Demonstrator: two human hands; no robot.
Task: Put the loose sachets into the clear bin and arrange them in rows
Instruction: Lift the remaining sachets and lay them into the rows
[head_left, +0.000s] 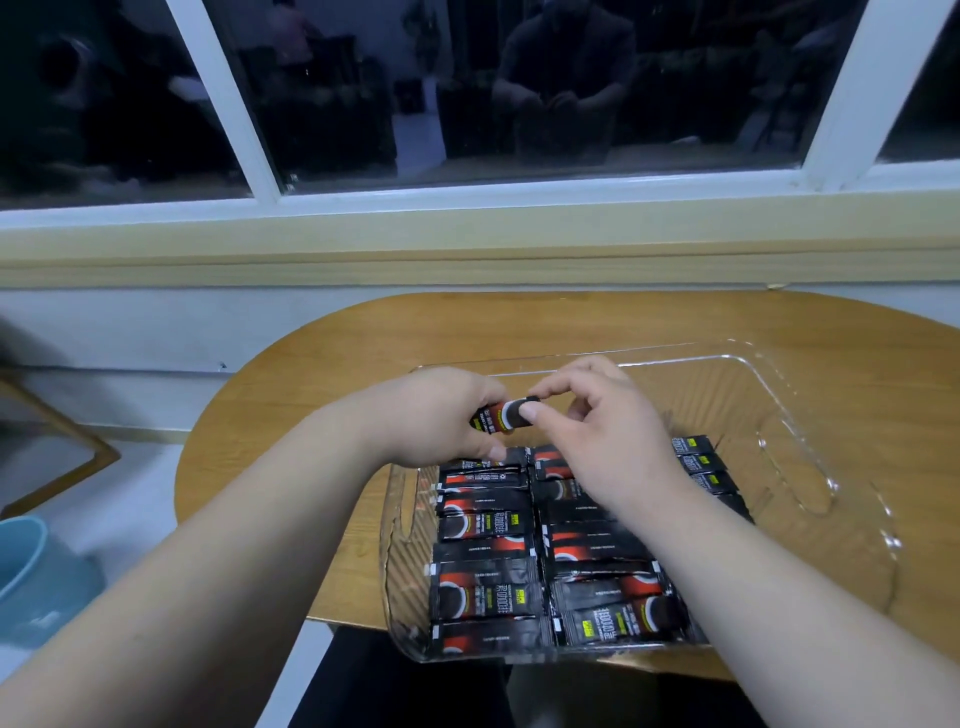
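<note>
Clear glossy plastic bin (810, 415), shiny black foil sachets (488, 525), smooth wood-grain table (311, 374)

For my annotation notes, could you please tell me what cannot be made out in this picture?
Head view:
Held sachet: its ends, covered by the left hand and right hand.
Right row of sachets: mostly hidden under the right forearm.
Sachet print: too small and blurred.
Blue container: cut off by the left edge.
</note>
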